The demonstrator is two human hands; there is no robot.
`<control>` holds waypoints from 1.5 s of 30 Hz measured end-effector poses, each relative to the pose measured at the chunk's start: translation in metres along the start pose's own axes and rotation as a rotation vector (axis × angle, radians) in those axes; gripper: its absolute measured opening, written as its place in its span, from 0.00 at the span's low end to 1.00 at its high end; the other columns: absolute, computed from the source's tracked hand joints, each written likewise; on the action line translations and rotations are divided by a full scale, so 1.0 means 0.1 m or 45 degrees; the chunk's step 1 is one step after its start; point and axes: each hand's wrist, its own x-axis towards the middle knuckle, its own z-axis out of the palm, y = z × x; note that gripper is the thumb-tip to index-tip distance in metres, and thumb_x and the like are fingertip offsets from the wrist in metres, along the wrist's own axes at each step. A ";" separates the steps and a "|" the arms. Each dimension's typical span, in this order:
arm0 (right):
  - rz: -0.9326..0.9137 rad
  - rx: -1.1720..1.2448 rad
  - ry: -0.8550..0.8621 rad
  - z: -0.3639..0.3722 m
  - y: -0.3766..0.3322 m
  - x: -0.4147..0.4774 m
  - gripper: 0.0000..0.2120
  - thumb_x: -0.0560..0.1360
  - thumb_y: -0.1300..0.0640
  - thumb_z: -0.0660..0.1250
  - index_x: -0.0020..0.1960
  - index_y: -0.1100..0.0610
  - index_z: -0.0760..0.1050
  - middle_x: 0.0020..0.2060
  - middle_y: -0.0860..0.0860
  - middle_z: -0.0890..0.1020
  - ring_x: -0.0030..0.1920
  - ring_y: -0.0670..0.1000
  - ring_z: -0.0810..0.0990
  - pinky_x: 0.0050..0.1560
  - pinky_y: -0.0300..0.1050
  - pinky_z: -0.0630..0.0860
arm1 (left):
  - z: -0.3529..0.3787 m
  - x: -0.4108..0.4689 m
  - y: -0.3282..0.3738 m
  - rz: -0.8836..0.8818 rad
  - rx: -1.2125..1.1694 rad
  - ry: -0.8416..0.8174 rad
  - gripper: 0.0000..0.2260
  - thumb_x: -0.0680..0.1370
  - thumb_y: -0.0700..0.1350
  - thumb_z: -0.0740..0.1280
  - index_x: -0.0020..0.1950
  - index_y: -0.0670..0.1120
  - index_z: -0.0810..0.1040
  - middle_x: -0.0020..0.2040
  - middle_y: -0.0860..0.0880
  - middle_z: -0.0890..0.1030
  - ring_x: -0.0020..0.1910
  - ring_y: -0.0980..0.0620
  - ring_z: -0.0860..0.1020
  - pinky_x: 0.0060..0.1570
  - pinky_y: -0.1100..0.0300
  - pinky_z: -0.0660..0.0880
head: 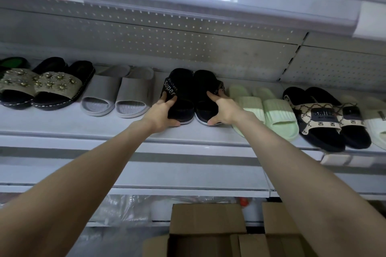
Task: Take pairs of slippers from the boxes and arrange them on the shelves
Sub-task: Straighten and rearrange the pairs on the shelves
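The left black slipper [182,85] and right black slipper [203,87] sit touching near the front edge of the shelf [62,125], between a grey pair [117,98] and a pale green pair [269,110]. The left hand [161,113] grips the left slipper's toe end, fingers curled round its strap. The right hand [224,110] grips the other slipper the same way.

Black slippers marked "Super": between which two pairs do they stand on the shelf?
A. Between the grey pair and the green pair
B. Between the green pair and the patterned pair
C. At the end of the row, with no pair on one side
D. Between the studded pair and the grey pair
A: the black slippers have the grey pair next to them on the left and the green pair next to them on the right.
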 end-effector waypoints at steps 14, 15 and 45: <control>-0.011 -0.106 0.030 -0.01 -0.02 0.00 0.50 0.67 0.53 0.76 0.77 0.46 0.48 0.77 0.59 0.48 0.76 0.58 0.56 0.71 0.48 0.62 | -0.01 0.06 -0.01 -0.002 0.015 -0.006 0.40 0.71 0.45 0.73 0.76 0.47 0.54 0.77 0.40 0.48 0.76 0.42 0.53 0.73 0.56 0.52; -0.011 -0.107 0.034 0.00 -0.02 0.00 0.50 0.67 0.53 0.76 0.77 0.46 0.48 0.77 0.59 0.48 0.76 0.58 0.56 0.71 0.48 0.62 | -0.02 0.06 -0.01 -0.003 0.015 -0.005 0.40 0.71 0.45 0.73 0.76 0.48 0.54 0.77 0.40 0.48 0.75 0.42 0.54 0.73 0.55 0.53; 0.075 -0.053 -0.012 -0.72 0.23 -0.62 0.30 0.69 0.51 0.75 0.68 0.57 0.71 0.62 0.54 0.77 0.60 0.55 0.76 0.57 0.42 0.70 | -0.31 -0.16 0.85 0.072 0.127 -0.104 0.32 0.70 0.46 0.74 0.71 0.42 0.67 0.66 0.42 0.74 0.65 0.46 0.72 0.64 0.59 0.66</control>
